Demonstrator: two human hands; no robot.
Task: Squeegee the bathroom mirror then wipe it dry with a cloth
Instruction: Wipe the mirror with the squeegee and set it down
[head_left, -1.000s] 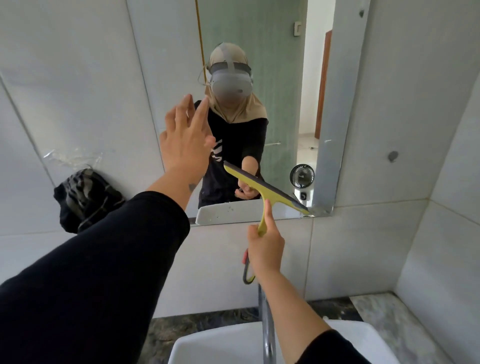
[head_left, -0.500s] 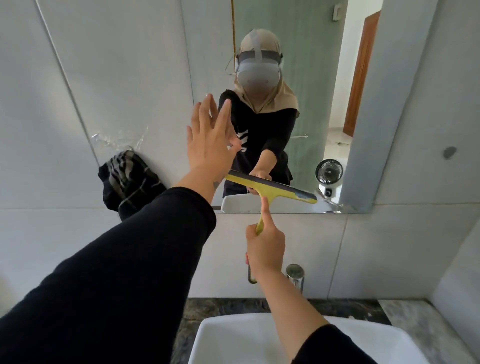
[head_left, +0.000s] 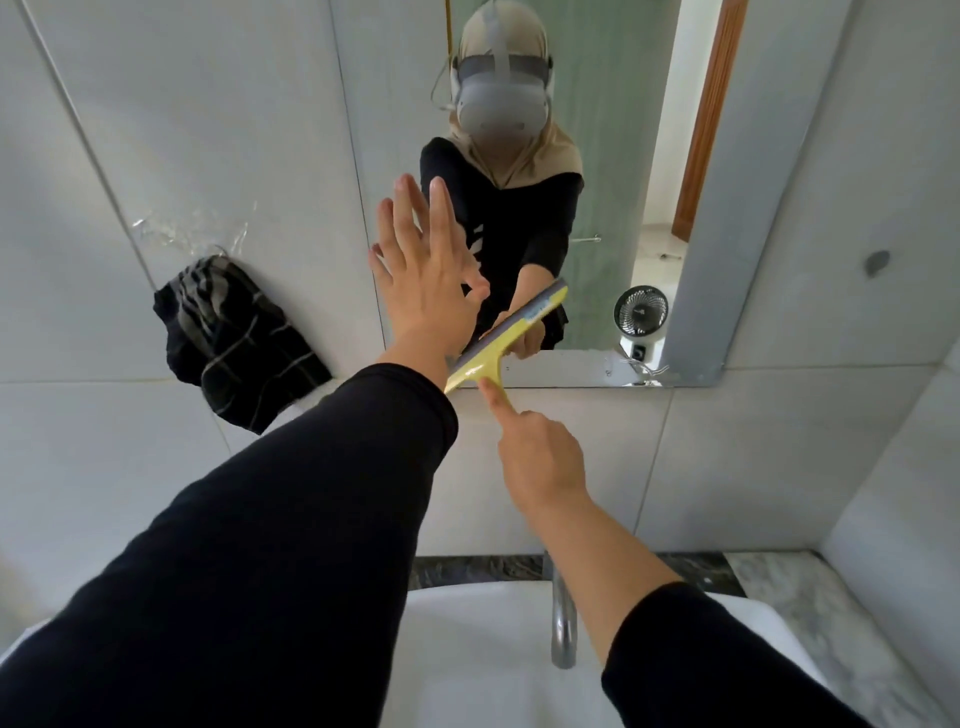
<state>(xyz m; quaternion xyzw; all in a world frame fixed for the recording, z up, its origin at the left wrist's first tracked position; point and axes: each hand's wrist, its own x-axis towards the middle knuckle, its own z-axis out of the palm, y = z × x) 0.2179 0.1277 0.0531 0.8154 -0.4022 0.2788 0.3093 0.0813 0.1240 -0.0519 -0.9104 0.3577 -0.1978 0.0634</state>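
- Yellow plastic makes up the squeegee (head_left: 501, 340), with a grey strip along its long blade and a small pale sticker near the upper end.
- Its blade lies against the lower part of the mirror (head_left: 613, 156), just above the bottom edge.
- The blade's long line is tilted: its lower end is at the left, tucked behind the left wrist, and its upper end points up and to the right.
- The short handle runs down from the blade into the right hand (head_left: 537, 457).
- The right hand is wrapped around the handle, with one finger stretched out along it toward the blade.
- The left hand (head_left: 423, 278) holds nothing, fingers spread wide at the mirror's left side.
- A dark striped cloth (head_left: 236, 340) hangs on the tiled wall (head_left: 156, 130), left of the mirror.
- A white sink (head_left: 467, 649) sits below.
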